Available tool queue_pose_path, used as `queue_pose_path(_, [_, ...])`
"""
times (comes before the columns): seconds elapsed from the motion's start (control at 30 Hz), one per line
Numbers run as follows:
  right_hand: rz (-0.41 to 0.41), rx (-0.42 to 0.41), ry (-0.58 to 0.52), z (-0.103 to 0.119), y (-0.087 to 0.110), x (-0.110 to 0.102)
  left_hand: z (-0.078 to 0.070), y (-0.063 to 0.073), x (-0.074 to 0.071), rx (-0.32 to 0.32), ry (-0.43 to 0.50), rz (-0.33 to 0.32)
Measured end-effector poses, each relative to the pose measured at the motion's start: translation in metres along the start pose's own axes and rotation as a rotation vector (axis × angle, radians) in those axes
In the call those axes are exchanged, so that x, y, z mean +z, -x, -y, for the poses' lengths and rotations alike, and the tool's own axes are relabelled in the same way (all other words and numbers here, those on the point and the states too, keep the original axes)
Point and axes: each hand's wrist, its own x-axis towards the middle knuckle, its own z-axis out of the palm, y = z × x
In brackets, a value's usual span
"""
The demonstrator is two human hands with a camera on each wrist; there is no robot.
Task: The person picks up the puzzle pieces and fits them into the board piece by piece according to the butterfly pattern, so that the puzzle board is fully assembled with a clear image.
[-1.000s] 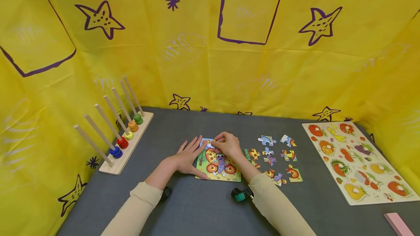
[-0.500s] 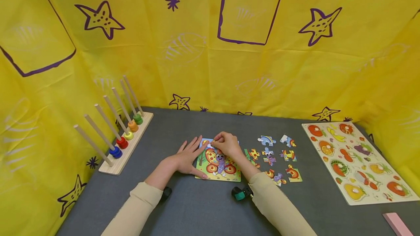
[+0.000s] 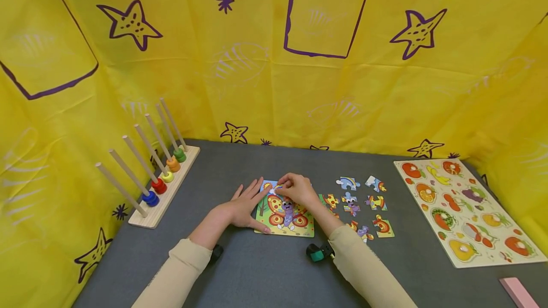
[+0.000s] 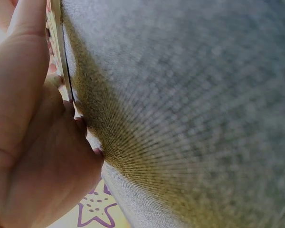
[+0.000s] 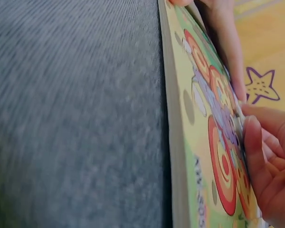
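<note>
A butterfly picture puzzle board (image 3: pixel 266 220) lies flat in the middle of the table in the head view. My left hand (image 3: pixel 243 210) rests on its left side, fingers straight and spread, thumb by the lower edge. Over the board's upper part, my right hand (image 3: pixel 299 191) pinches a small puzzle piece (image 5: pixel 238 126) between thumb and forefinger. Mostly covered by the fingers, the piece does not show its picture clearly. In the left wrist view, the hand lies along the board's thin edge. Several loose puzzle pieces (image 3: pixel 351 203) lie to the right, some partly behind my right forearm.
At the left stands a wooden peg stacker (image 3: pixel 171 175) with coloured rings on upright pegs. A fruit peg board (image 3: pixel 484 253) lies at the right, with a pink block (image 3: pixel 519 293) near the front edge. A yellow patterned cloth (image 3: pixel 274 94) hangs behind the table.
My right hand and forearm have shifted slightly to the right, with the fingers still at the board's upper part. My left hand stays in place, and the loose pieces have not moved.
</note>
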Motion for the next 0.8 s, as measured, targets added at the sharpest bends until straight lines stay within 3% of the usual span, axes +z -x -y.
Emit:
queue_pose_path(0.17, [0.033, -0.024, 0.074, -0.002, 0.000, -0.003, -0.002, 0.002, -0.002, -0.005, 0.011, 0.006])
queue_pose_path(0.4, [0.063, -0.051, 0.068, 0.000, 0.004, -0.005, -0.002, 0.003, -0.001, -0.001, 0.010, -0.004])
queue_pose_path(0.8, [0.059, -0.215, 0.132, -0.010, 0.002, -0.005, -0.003, 0.002, 0.000, -0.011, -0.041, -0.005])
